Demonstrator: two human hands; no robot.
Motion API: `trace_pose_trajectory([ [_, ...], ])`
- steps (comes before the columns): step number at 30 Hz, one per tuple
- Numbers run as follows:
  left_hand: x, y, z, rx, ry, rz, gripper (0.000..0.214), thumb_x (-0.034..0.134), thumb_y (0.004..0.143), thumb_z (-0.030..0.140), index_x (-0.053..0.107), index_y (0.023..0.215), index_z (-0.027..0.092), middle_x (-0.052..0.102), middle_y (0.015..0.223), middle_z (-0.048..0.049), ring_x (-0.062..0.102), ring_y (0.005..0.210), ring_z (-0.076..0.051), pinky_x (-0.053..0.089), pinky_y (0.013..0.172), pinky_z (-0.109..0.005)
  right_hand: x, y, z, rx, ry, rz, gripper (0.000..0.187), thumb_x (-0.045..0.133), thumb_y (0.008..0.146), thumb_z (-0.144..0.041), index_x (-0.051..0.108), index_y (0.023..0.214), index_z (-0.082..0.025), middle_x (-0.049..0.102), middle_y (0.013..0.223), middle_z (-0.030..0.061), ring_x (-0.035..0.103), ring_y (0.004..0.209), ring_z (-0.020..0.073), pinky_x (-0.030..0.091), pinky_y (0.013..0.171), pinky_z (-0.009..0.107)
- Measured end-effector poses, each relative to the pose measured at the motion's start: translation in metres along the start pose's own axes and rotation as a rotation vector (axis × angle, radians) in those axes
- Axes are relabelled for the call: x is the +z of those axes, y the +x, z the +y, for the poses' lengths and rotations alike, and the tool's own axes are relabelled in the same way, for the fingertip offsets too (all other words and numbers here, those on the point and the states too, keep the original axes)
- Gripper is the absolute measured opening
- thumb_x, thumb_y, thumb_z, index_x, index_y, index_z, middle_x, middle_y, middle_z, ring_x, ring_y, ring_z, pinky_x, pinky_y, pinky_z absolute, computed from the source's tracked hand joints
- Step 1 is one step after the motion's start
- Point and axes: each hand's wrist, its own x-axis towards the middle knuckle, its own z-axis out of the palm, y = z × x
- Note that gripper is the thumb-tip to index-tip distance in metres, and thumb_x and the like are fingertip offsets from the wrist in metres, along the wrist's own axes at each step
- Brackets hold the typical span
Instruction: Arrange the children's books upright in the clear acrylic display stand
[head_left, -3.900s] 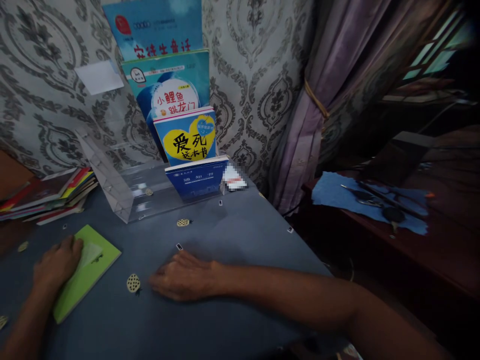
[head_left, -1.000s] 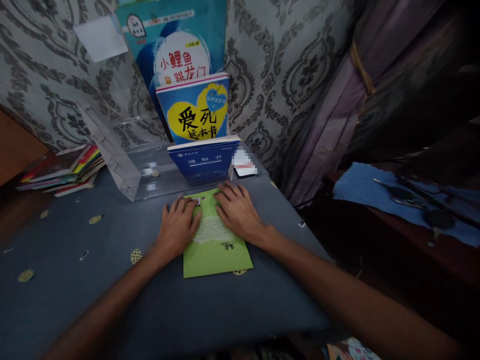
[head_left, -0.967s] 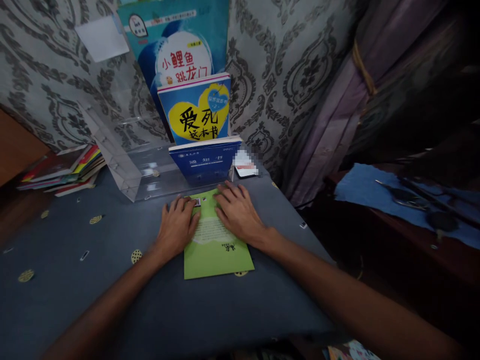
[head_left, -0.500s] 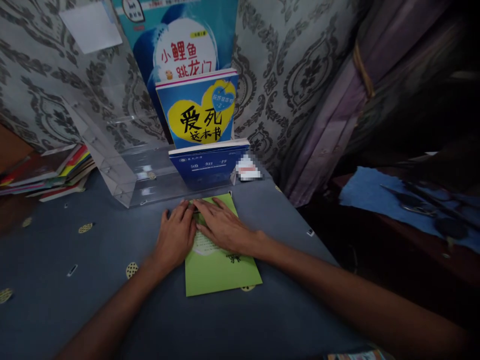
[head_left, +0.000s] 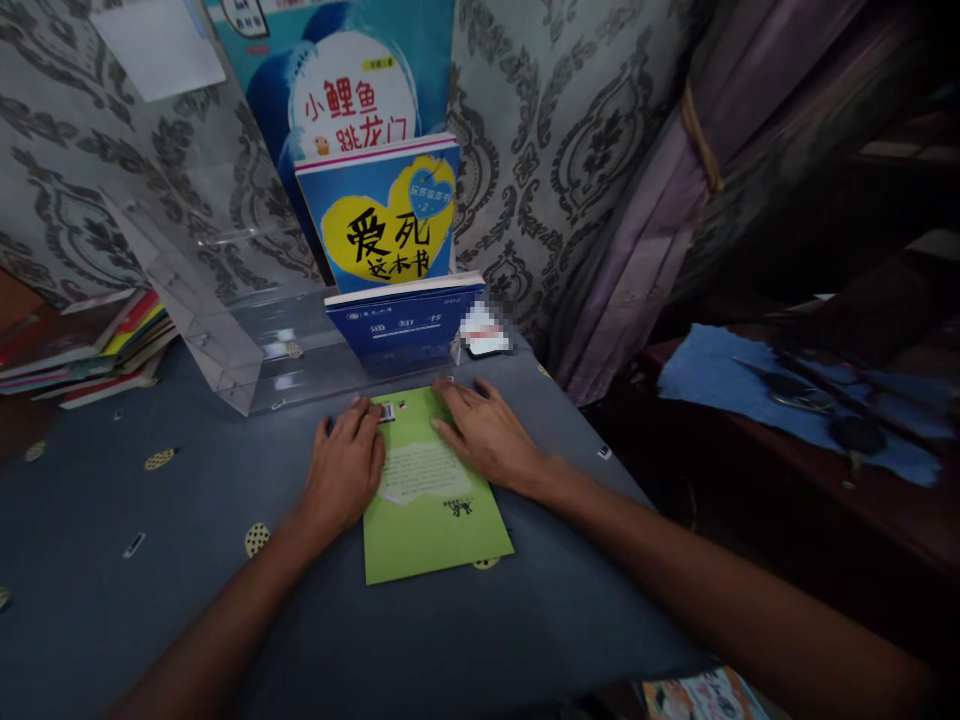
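Observation:
A thin green book (head_left: pixel 435 545) lies flat on the dark blue tablecloth, with printed text and a barcode on the side facing up. My left hand (head_left: pixel 346 455) rests at its left edge, palm down, fingers stretched toward the far end. On the opposite side, my right hand (head_left: pixel 487 430) lies over the far right edge with its fingers spread. Just beyond the book stands a clear acrylic rack (head_left: pixel 244 385). In it lean a dark blue booklet (head_left: pixel 409 325), a blue book with a yellow heart (head_left: pixel 382 225) and a taller teal book (head_left: pixel 352 60).
A pile of books and papers (head_left: pixel 112 340) sits at the far left. Patterned curtain (head_left: pixel 555 130) hangs behind the rack. To the right, scissors (head_left: pixel 795 395) lie on a blue cloth (head_left: pixel 705 370). Another colourful book (head_left: pixel 705 695) shows below the table's near edge.
My right hand has slid right across the book, from its middle to the far right edge, uncovering the barcode and text. My left hand stays at the left edge. The view has shifted slightly.

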Motion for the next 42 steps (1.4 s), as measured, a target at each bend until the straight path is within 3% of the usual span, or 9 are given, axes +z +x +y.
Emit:
trace_pose_trajectory([
  [6, -0.006, 0.002, 0.002, 0.023, 0.021, -0.017, 0.045, 0.031, 0.103, 0.025, 0.057, 0.138, 0.013, 0.057, 0.147, -0.0186, 0.052, 0.137, -0.032, 0.039, 0.112, -0.058, -0.001, 0.004, 0.018, 0.060, 0.167, 0.039, 0.037, 0.041, 0.101, -0.021, 0.057, 0.134, -0.014, 0.069, 0.132, 0.0143, 0.065, 0.122, 0.0265, 0.038, 0.115, 0.050],
  [10, -0.011, 0.011, 0.002, 0.129, 0.027, -0.055, 0.046, 0.031, 0.102, 0.021, 0.058, 0.137, 0.013, 0.060, 0.144, -0.0172, 0.055, 0.135, -0.031, 0.037, 0.115, -0.060, 0.001, 0.008, 0.028, 0.046, 0.318, 0.103, 0.037, 0.041, 0.100, -0.019, 0.060, 0.131, -0.016, 0.073, 0.127, 0.0109, 0.066, 0.120, 0.0244, 0.046, 0.108, 0.045],
  [15, -0.011, 0.032, 0.009, 0.264, -0.002, -0.078, 0.046, 0.037, 0.095, 0.012, 0.063, 0.133, 0.014, 0.067, 0.135, -0.0150, 0.062, 0.126, -0.028, 0.042, 0.114, -0.052, 0.001, 0.011, 0.032, 0.071, 0.458, 0.126, 0.037, 0.040, 0.100, -0.018, 0.062, 0.130, -0.019, 0.076, 0.120, 0.0083, 0.069, 0.115, 0.0226, 0.052, 0.100, 0.042],
  [22, 0.000, 0.051, 0.025, 0.350, -0.037, -0.137, 0.057, 0.040, 0.086, 0.004, 0.060, 0.139, 0.014, 0.062, 0.144, -0.0135, 0.057, 0.134, -0.028, 0.040, 0.114, -0.053, 0.002, 0.011, 0.032, 0.055, 0.474, 0.138, 0.037, 0.041, 0.099, -0.015, 0.062, 0.130, -0.017, 0.075, 0.123, 0.0091, 0.069, 0.116, 0.0224, 0.052, 0.100, 0.041],
  [30, 0.006, 0.052, 0.021, 0.407, -0.106, -0.226, 0.068, 0.035, 0.085, 0.000, 0.051, 0.148, 0.022, 0.053, 0.154, -0.0063, 0.039, 0.149, -0.023, 0.030, 0.120, -0.055, 0.000, 0.012, 0.033, 0.038, 0.481, 0.116, 0.035, 0.040, 0.101, -0.015, 0.062, 0.127, -0.017, 0.074, 0.123, 0.0089, 0.069, 0.115, 0.0196, 0.053, 0.099, 0.038],
  [35, 0.005, 0.053, 0.019, 0.458, -0.119, -0.246, 0.067, 0.035, 0.086, -0.002, 0.054, 0.145, 0.024, 0.054, 0.153, -0.0062, 0.041, 0.147, -0.022, 0.032, 0.119, -0.056, 0.001, 0.013, 0.036, 0.033, 0.469, 0.111, 0.034, 0.040, 0.101, -0.015, 0.065, 0.123, -0.016, 0.075, 0.122, 0.0092, 0.068, 0.116, 0.0205, 0.052, 0.100, 0.037],
  [42, 0.009, 0.053, 0.024, 0.503, -0.134, -0.176, 0.062, 0.039, 0.086, -0.003, 0.059, 0.140, 0.022, 0.060, 0.147, -0.0088, 0.048, 0.142, -0.025, 0.039, 0.114, -0.053, 0.004, 0.013, 0.040, 0.004, 0.475, 0.133, 0.034, 0.042, 0.101, -0.017, 0.068, 0.122, -0.021, 0.074, 0.123, 0.0067, 0.068, 0.115, 0.0207, 0.052, 0.100, 0.038],
])
